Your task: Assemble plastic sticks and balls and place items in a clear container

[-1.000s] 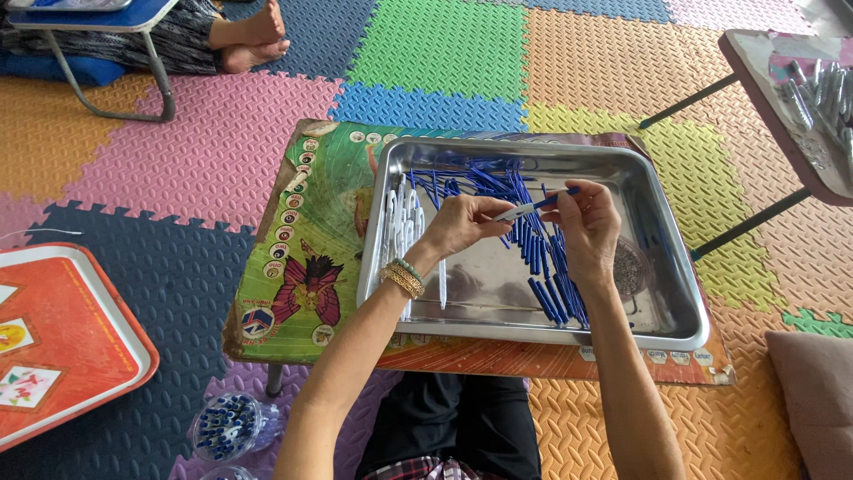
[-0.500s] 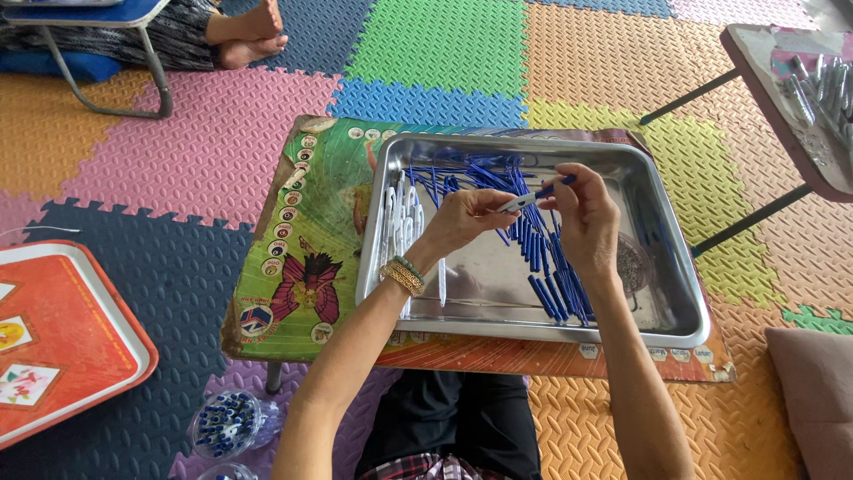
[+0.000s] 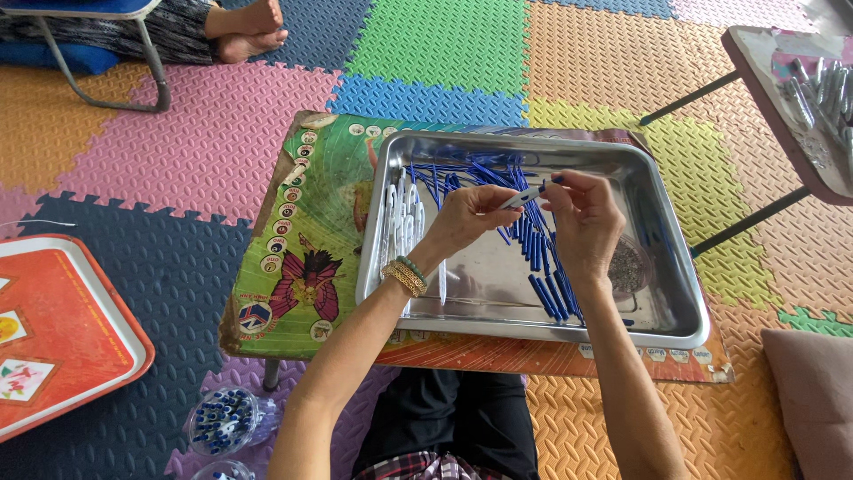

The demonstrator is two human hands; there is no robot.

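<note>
Head view: left hand (image 3: 466,218) and right hand (image 3: 582,218) pinch a pen (image 3: 530,193) over the tray (image 3: 689,307); its long axis runs left-right, right end tilted far.

Orange tray (image 3: 62,338) at left, brown cushion (image 3: 813,391) at right — perhaps caps in clear jar (image 3: 222,420).

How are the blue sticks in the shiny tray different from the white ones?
The blue sticks are dark blue; the white sticks are pale. The blue sticks lie across the tray's back and down its middle, pointing many ways; the white sticks sit in a neat row by the tray's left wall. Both are thin and lie in the same metal tray.
</note>
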